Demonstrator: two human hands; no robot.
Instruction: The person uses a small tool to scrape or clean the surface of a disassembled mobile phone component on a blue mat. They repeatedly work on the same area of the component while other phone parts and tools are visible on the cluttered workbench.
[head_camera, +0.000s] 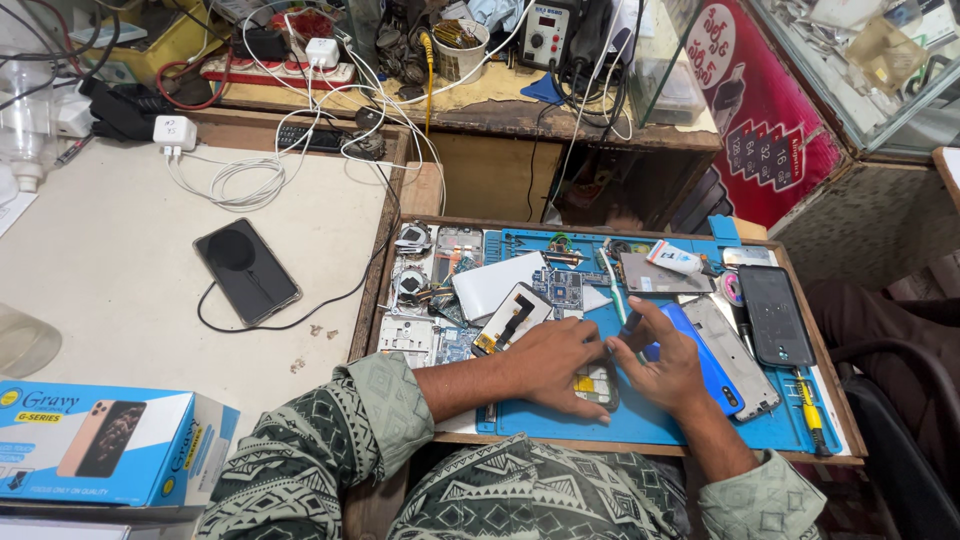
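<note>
Left hand: the left hand (553, 362) lies palm down near the front edge of the blue repair mat (660, 420), fingers spread over a small phone part (597, 386) and pressing it flat.
Right hand: the right hand (668, 362) sits just beside it, fingers loosely curled, tips touching the same part's right side; whether it pinches anything I cannot tell.
Phone part: it lies between both hands, half hidden under the left fingers.
Mat: a blue phone back cover (712, 368) lies under the right hand's far edge, a dark phone (775, 315) near the right edge, circuit boards (557, 290) behind.
Room: a wooden tray holds the mat; on the white table to the left, a black phone (246, 270) lies on a cable.
</note>
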